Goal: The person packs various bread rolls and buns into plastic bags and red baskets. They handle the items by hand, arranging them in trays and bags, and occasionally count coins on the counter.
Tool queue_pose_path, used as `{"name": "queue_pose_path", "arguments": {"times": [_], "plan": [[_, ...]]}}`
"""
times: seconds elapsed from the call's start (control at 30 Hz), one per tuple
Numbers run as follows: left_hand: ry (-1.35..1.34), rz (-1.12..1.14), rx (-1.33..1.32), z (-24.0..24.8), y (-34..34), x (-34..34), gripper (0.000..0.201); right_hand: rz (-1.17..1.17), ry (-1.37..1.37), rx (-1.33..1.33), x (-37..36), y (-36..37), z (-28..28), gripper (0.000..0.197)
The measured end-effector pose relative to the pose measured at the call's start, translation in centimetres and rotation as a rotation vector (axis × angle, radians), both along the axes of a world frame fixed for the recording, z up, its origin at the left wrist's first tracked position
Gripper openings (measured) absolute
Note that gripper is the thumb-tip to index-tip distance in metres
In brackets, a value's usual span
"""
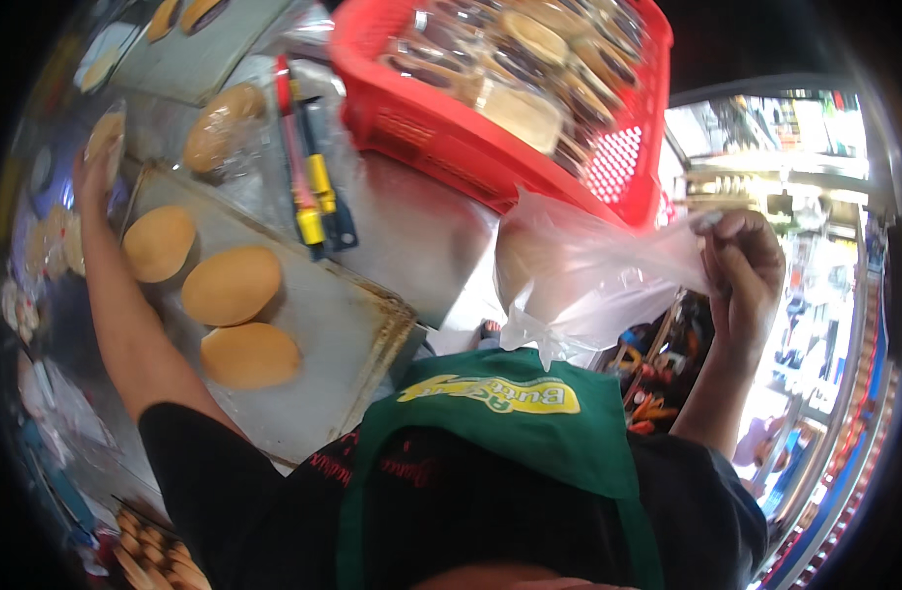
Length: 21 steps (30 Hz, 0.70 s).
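My right hand (748, 258) pinches the edge of a clear plastic bag (608, 270), stretched out to the right in front of my green apron. A tan, rounded shape, seemingly a bun (520, 258), shows through the bag's left part. Far to the left, my left hand (95, 177) reaches past the metal baking tray (338, 379) and grips a light brown bun (107, 136); its fingers are partly hidden. On the tray lie three oval golden buns: one bun (160, 243) nearest my left forearm, a middle bun (232, 285) and a lower bun (250, 355).
A red plastic basket (441, 147) heaped with wrapped breads stands beyond the bag. Left of it lie a wrapped bun (223, 126), a red-and-yellow cutter knife (298, 157) and a blue-and-yellow cutter knife (323, 182). Another tray (180, 64) holds breads at the upper left.
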<state>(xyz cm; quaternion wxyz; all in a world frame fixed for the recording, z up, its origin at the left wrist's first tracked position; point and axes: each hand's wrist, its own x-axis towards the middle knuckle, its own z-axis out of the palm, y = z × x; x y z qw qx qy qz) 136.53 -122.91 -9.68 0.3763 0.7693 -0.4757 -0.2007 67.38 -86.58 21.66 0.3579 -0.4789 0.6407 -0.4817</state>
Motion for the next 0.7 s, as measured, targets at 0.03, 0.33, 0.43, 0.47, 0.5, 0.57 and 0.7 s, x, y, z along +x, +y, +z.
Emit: {"name": "queue_pose_path", "arguments": {"times": [0.03,0.33,0.43,0.47,0.5,0.57,0.7], "plan": [[0.375,0.032,0.024,1.4,1.9,-0.9,0.071,-0.024,-0.022,0.009,-1.0,0.5,-0.2,0.021],[1.388,-0.36,-0.552,23.5,31.5,-32.8,0.075,0.016,-0.264,-0.072,-13.1,8.8,-1.5,0.038],[1.303,-0.651,-0.302,25.7,37.9,-48.8,0.072,0.102,-0.301,-0.2,-18.6,12.9,-0.8,0.04],[1.227,-0.769,-0.168,25.4,39.6,-54.0,0.071,0.074,-0.271,-0.21,-20.2,14.6,-0.6,0.04],[1.134,-0.892,-0.026,24.9,41.3,-59.0,0.071,-0.002,-0.269,-0.169,-21.6,16.7,-0.3,0.037],[0.922,-1.153,0.222,23.4,44.2,-68.5,0.069,0.055,-0.195,-0.219,-24.1,19.9,-0.4,0.045],[0.399,-1.579,0.34,20.8,48.2,-83.6,0.063,0.065,0.078,-0.269,-27.8,23.8,-2.3,0.043]]}}
